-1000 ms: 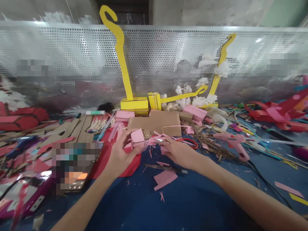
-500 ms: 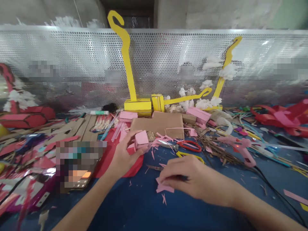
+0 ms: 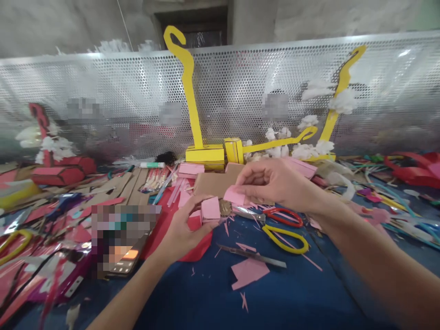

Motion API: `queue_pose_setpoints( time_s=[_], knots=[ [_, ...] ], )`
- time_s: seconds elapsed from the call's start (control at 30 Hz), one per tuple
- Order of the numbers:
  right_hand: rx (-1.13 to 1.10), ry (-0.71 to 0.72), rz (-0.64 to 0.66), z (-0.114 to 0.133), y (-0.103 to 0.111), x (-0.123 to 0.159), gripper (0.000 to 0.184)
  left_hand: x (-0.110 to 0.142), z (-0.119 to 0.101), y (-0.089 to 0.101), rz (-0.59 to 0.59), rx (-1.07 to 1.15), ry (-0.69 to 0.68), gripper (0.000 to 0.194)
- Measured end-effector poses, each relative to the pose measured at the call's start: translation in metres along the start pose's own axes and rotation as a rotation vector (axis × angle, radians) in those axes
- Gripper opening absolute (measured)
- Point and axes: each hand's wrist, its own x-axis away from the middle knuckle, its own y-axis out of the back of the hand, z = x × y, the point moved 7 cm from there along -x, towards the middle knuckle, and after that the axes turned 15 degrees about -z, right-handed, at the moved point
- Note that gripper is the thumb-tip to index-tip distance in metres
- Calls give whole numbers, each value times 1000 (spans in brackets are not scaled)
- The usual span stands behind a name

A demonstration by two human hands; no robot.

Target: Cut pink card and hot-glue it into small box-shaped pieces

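My left hand [image 3: 185, 229] is closed around a small pink paper-covered box [image 3: 210, 208], gripping it between thumb and fingers. To its right, my right hand [image 3: 266, 181] pinches a small pink paper piece [image 3: 234, 196], held up apart from the box. Below the right hand lie scissors [image 3: 286, 238] with one red and one yellow handle loop. A thin metal blade [image 3: 254, 255] rests just above a pink paper scrap [image 3: 249, 272] on the blue table [image 3: 192, 298]. Brown cardboard [image 3: 211, 183] lies behind both hands.
Yellow hooked paper models [image 3: 205, 153] stand against a perforated metal panel [image 3: 223, 101]. A red model [image 3: 58, 174] with white tufts sits at the left. Paper scraps and a phone-like device [image 3: 123, 266] lie left; a pink glue gun [image 3: 376, 217] is partly hidden behind my right arm.
My right hand has risen from the pink scrap on the table and now holds a small pink piece near the box. The blade and yellow scissor handle are uncovered. The view has shifted slightly.
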Motion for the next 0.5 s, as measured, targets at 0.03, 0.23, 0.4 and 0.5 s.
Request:
queue_pose_setpoints(
  time_s=[0.03, 0.23, 0.4, 0.5],
  knots=[
    [23, 12, 3, -2, 0, 0, 12, 0, 1, 1, 0, -5, 2, 52],
    [181, 80, -3, 4, 9, 1, 20, -2, -1, 2, -6, -20, 0, 53],
    [245, 146, 10, 6, 13, -1, 23, -1, 0, 2, -18, -32, -5, 54],
    [254, 149, 29, 2, 10, 0, 20, -1, 0, 3, -32, -35, -3, 54]
  ],
)
